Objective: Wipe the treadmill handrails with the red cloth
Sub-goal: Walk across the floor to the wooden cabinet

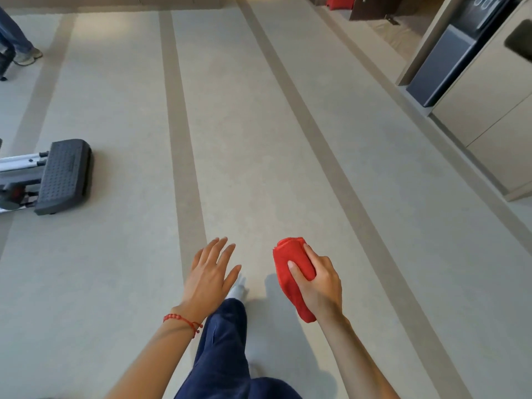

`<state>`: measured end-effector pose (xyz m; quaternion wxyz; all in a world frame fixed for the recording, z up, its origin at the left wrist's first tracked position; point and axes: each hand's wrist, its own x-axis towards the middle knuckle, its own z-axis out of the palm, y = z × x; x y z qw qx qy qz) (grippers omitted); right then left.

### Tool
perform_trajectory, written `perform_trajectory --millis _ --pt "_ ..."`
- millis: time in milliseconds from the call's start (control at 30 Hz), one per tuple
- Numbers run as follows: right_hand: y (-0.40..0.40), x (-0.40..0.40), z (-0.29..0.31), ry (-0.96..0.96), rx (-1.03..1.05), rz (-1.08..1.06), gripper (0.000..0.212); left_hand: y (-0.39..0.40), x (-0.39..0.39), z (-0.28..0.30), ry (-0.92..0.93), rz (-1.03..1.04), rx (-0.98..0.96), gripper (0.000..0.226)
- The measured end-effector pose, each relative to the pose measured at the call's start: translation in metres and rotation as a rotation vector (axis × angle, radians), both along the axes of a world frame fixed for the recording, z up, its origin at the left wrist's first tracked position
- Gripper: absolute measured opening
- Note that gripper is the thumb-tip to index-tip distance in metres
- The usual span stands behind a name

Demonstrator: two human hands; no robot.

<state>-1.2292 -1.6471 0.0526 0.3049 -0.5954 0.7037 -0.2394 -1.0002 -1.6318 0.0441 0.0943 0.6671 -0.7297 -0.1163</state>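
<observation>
The folded red terry cloth [293,272] is being carried in the closed grip of the right hand [319,283], the empty left hand [210,275] being held spread beside it, while no treadmill handrail is being shown, so one is judged to be sought next.

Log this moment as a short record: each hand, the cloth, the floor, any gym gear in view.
left hand: fingers straight, holding nothing
right hand: grips the red cloth, which is folded into a bundle
wrist: red bead bracelet on the left
floor: pale with darker stripes
gear: black textured footplate at left edge
treadmill handrails: not in view
</observation>
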Motion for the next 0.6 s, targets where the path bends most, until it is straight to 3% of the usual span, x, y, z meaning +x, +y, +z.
perform_trajectory --millis 400,600 --pt "-0.181 -0.002 -0.002 0.045 -0.086 -0.279 0.057 -0.252 -0.014 0.006 0.008 -0.320 -0.002 0.066" --pt "-0.231 -0.022 0.003 0.043 -0.087 -0.485 0.056 -0.342 -0.049 0.010 0.000 -0.515 -0.015 0.069"
